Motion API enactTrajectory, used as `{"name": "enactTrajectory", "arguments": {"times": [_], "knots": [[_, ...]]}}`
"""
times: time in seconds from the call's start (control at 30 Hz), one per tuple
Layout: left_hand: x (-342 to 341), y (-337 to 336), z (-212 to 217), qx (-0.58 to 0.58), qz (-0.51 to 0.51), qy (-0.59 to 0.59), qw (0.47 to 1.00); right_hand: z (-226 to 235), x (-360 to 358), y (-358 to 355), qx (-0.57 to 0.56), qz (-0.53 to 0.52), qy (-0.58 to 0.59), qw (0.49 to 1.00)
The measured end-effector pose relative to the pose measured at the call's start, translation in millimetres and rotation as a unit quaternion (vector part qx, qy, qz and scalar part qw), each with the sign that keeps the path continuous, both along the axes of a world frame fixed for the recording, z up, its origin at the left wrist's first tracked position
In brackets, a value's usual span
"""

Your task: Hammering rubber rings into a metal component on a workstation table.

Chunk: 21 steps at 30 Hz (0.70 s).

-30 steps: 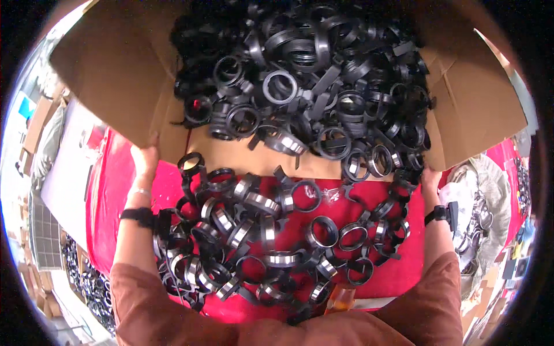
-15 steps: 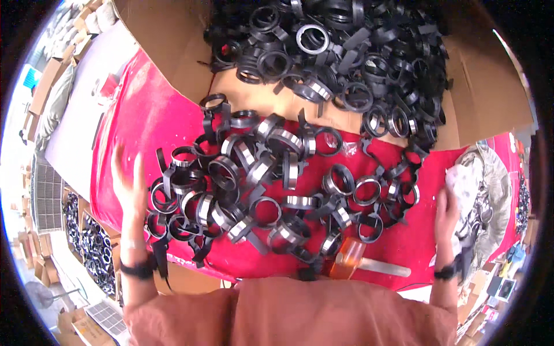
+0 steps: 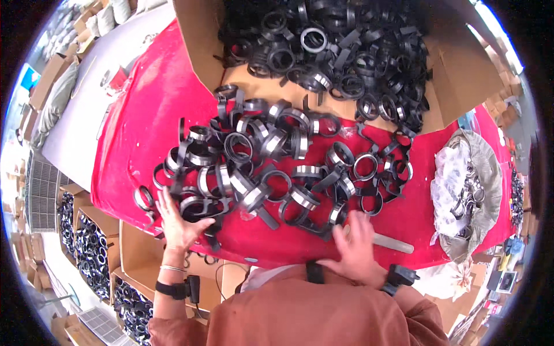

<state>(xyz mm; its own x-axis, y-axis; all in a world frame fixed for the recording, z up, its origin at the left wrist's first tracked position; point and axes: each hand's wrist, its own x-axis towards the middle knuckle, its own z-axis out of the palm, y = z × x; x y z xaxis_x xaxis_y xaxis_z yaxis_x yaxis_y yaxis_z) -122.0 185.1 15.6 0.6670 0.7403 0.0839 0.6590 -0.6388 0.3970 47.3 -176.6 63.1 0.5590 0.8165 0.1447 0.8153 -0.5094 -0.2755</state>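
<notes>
A loose pile of black rings with silver bands and protruding tabs (image 3: 277, 184) lies on the red cloth (image 3: 156, 104). At the pile's near-left edge my left hand (image 3: 182, 226) is open, fingers spread against the outermost rings and thumb pointing right. My right hand (image 3: 356, 249) is by the near-right edge, slightly blurred, its fingers apart and holding nothing I can see. It covers part of a tool whose pale flat bar (image 3: 393, 243) sticks out to the right. Whether the right fingertips touch any ring, I cannot tell.
Beyond the pile a tipped cardboard box (image 3: 461, 86) spills more black rings (image 3: 346, 52). To the right sits a grey sack (image 3: 487, 184) with clear plastic and rings. Boxes of rings (image 3: 92, 245) stand lower left; a red-and-white roll (image 3: 114, 78) lies far left.
Both hands have come inward from the sides, the left to the pile's near-left edge, the right over the tool. My view has shifted somewhat.
</notes>
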Motion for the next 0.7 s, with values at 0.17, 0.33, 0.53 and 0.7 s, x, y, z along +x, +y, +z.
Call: {"name": "enactTrajectory", "arguments": {"times": [0.17,0.33,0.53,0.7], "knots": [[35,-15,6,-0.084,0.046,-0.040,0.995,-36,-7,58,-0.069,0.118,-0.090,0.986],[94,-6,24,-0.086,0.051,0.056,0.993,-32,34,115,-0.083,0.063,-0.146,0.984],[166,30,-2,-0.052,0.038,0.061,0.996,-28,91,166,-0.103,0.081,-0.195,0.972],[143,64,19,-0.085,-0.125,0.064,0.986,-2,70,151,-0.091,0.078,-0.138,0.983]]}}
